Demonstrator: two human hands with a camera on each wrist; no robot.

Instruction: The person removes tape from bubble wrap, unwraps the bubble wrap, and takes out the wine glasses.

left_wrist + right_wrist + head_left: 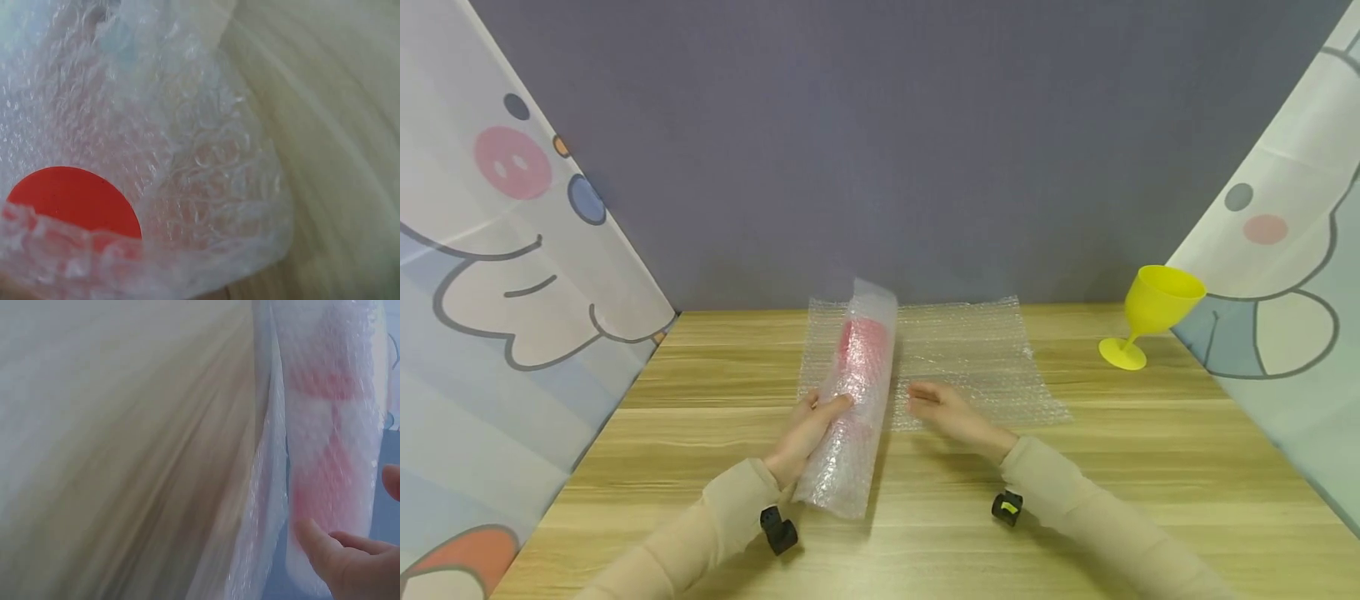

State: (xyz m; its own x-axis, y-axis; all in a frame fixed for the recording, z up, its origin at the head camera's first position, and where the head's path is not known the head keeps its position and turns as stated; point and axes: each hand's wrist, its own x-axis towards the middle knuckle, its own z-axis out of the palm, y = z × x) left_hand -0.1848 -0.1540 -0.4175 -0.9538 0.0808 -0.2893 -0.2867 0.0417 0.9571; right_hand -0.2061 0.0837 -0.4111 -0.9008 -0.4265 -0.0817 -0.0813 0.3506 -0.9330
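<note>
My left hand (805, 433) grips a roll of bubble wrap (842, 454) around its lower half, thumb on top. The roll is tilted, its upper end farther away. Through the wrap shows a red goblet (334, 481), blurred by the film. In the left wrist view, the goblet's round red base (75, 197) shows inside the roll's open end. My right hand (951, 412) hovers just right of the roll, fingers extended toward it with a gap between in the head view. It holds nothing.
A flat sheet of bubble wrap (966, 358) lies on the wooden table (700, 433) behind and right of the roll. A yellow goblet (1157, 300) stands tilted-looking at the right rear. A grey panel (880, 150) closes off the back, with printed cloths (467, 333) at both sides.
</note>
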